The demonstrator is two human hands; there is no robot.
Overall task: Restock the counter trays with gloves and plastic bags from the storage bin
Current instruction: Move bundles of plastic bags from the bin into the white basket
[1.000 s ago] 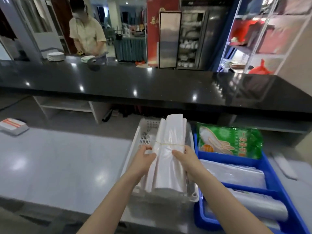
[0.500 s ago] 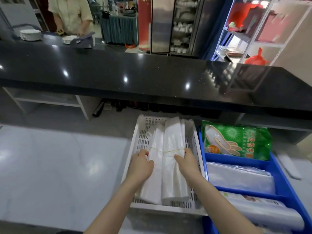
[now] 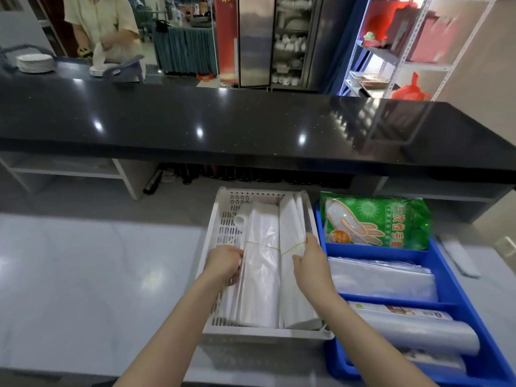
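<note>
A white perforated tray [image 3: 223,230] sits on the grey counter in front of me and holds two bundles of clear plastic bags, each bound with a rubber band. My left hand [image 3: 224,262] grips the left bundle [image 3: 262,275] at its band. On the right bundle [image 3: 291,277], my right hand [image 3: 310,261] pinches the edge near the band. To the right stands a blue divided bin [image 3: 446,275] with a green pack of disposable gloves [image 3: 374,222] in its far compartment and flat clear bags [image 3: 382,277] in the middle one.
A long black counter top [image 3: 251,121] runs across above the trays. A person stands behind it at the far left near stacked white plates [image 3: 35,62]. Rolled plastic [image 3: 413,331] fills the bin's near compartment. A metal shelf rack [image 3: 405,51] is at the back right.
The bag bundles went from lifted above the white tray to lying flat inside it. Both hands followed them down and now spread apart, one on each bundle.
</note>
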